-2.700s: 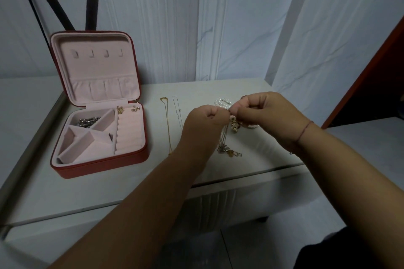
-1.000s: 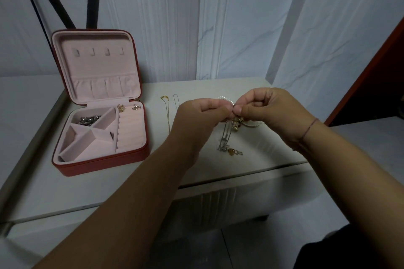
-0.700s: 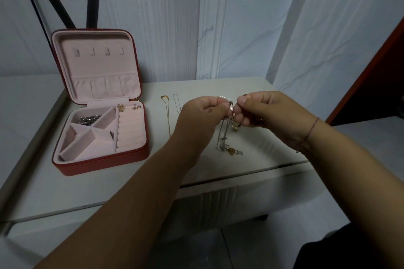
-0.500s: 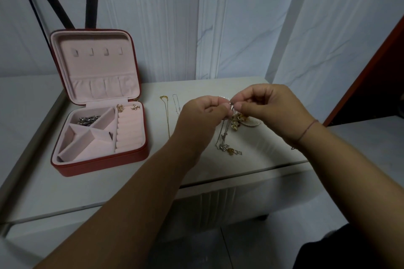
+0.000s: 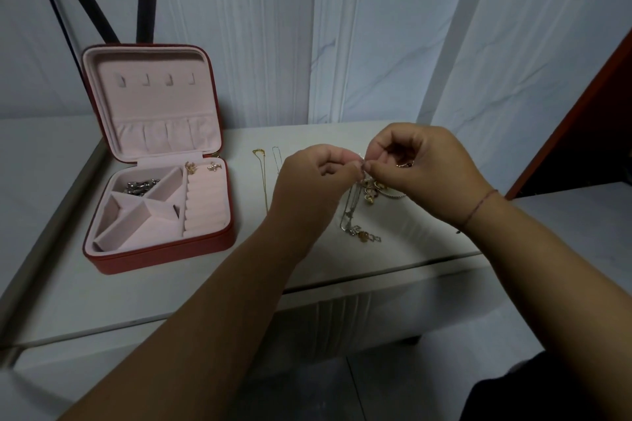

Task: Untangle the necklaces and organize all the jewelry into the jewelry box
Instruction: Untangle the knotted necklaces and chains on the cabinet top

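Observation:
My left hand (image 5: 313,186) and my right hand (image 5: 424,171) meet above the white table (image 5: 171,287), each pinching the top of a tangled bunch of thin necklaces (image 5: 354,212). The chains hang down to the table, where pendants (image 5: 364,236) lie. Gold charms (image 5: 371,191) sit under my right hand. A gold chain (image 5: 263,178) and a thin silver chain (image 5: 276,157) lie straight on the table to the left. The red jewelry box (image 5: 225,239) stands open at left, its pink lining holding a silver chain (image 5: 140,185) and two small earrings (image 5: 201,167).
The table's front edge runs just below my forearms, with floor beneath. A marbled wall stands right behind the table. Dark tripod legs (image 5: 92,0) rise behind the box. A dark red panel (image 5: 581,126) borders the right side.
Both hands have stayed together over the tangle, fingers shifting slightly as they work the chains. The box and the two straight chains have not moved.

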Demonstrator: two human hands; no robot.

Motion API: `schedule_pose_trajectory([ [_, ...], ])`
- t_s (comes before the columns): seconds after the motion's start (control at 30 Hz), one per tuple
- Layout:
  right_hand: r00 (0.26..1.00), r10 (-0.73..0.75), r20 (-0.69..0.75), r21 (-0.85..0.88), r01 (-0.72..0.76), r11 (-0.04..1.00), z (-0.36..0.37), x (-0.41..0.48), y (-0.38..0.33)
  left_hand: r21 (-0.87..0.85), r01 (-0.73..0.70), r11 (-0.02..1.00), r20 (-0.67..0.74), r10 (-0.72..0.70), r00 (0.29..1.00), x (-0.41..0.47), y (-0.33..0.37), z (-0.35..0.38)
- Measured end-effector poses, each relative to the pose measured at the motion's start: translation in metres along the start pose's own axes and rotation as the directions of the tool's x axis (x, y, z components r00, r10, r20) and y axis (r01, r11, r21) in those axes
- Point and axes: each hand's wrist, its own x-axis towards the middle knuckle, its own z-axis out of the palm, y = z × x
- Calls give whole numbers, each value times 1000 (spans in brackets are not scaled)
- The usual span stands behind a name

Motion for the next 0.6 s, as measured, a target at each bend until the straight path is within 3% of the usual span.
schedule_pose_trajectory([
  [0.13,999,29,17,93,-31,995,3,-1,0,-16,10,1000,25,-9,1000,-1,2,1],
  [0.27,996,81,45,183,-88,979,4,0,3,-127,143,982,104,-130,986,-1,3,1],
  [0.47,992,79,102,214,-99,972,1,-1,5,-163,291,943,230,-250,941,1,4,-5],
  [0.6,990,71,122,246,-99,964,1,-1,5,-133,284,950,248,-245,937,2,5,-7],
])
